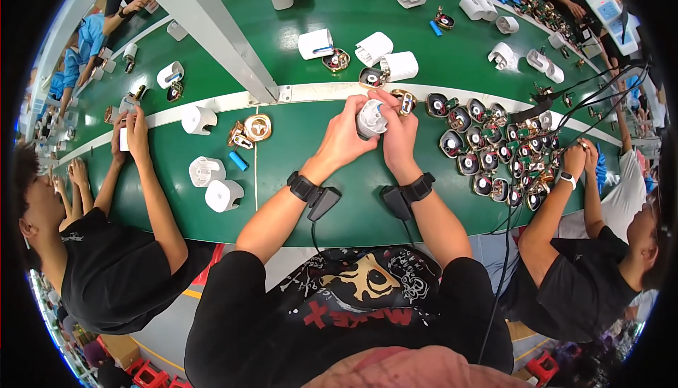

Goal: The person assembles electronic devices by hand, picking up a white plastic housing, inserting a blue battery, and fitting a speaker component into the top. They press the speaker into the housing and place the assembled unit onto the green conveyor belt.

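Over the middle of the green bench, both my hands are wrapped round a white plastic housing (372, 121), its open end showing inner ribs and a bit of blue. My left hand (342, 136) grips one side, and my right hand (401, 137) closes on the other. Right beside my right fingers is a gold-rimmed round electronic part (405, 102); whether it is joined to the housing or touched by the hand, I cannot tell. Beyond my fingertips, another round part (371, 77) lies by white housings (399, 66) on the far belt.
Several round speaker-like parts (487, 155) crowd the bench at right, under black cables (600, 98). Left are white housings (207, 171), a blue battery-like cylinder (239, 161) and a gold round part (258, 127). A metal post (212, 34) rises ahead. People work on both sides.
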The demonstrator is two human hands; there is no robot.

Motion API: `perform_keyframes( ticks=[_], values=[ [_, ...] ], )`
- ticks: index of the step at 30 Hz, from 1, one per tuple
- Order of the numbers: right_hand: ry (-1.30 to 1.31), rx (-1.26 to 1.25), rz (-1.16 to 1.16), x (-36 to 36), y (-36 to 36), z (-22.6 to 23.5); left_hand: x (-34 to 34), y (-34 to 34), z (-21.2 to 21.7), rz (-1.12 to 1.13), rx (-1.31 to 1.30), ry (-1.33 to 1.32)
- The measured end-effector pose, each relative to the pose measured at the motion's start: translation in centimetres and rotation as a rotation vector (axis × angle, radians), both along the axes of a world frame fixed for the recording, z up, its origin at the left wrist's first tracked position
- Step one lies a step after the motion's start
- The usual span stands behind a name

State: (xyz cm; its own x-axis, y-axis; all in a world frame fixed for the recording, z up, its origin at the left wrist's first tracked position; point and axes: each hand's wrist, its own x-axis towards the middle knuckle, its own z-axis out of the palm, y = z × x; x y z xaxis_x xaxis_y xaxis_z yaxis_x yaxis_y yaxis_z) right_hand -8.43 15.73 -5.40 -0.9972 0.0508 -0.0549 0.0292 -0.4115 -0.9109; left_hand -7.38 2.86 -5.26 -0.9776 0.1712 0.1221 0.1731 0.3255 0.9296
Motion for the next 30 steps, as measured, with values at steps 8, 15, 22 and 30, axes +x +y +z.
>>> perform_keyframes(
  ticks=[8,15,22,30],
  values=[
    [-0.032,0.042,0.016,-0.4,-0.5,-0.2,-0.1,0.0,0.3,0.008,-0.017,-0.044],
    [-0.027,0.371,0.243,-1.1,2.4,1.2,-0.7,-1.0,-0.5,0.246,-0.183,0.153],
    [0.633,1.404,-0.023,-6.5,4.3,4.8,-2.6,-4.2,-1.7,0.592,0.08,0.15],
    [0.447,1.637,0.163,-7.8,2.1,4.6,-3.9,-5.6,-3.3,0.677,0.088,0.26]
  ],
)
